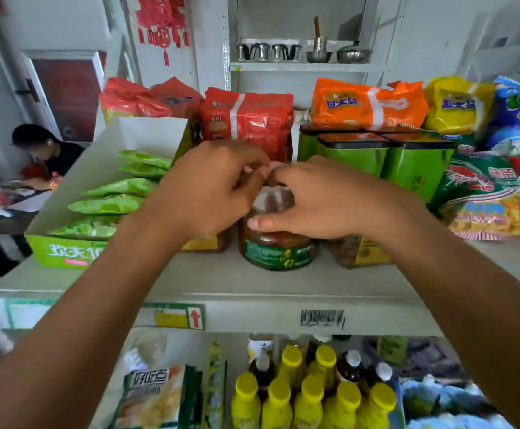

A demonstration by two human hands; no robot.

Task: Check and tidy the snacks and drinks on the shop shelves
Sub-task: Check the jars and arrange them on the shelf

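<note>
Green-labelled jar (279,252) being held by both hands at the shelf (252,283) front.
It is standing upright between two yellow-labelled jars (364,252), ahead of the green tins (353,157). The right grip (323,199) is clasping the jar's shoulder, thumb across the front, while the left grip (212,193) is curling its fingers onto the lid from the other side. The person is probably checking the lid or squaring the jar into its row.

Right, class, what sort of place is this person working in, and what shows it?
Probably a small grocery shop: snack packets line a shelf with a price label on its edge, yellow-capped bottles stand in rows below; left hand and right hand grip a jar.
</note>
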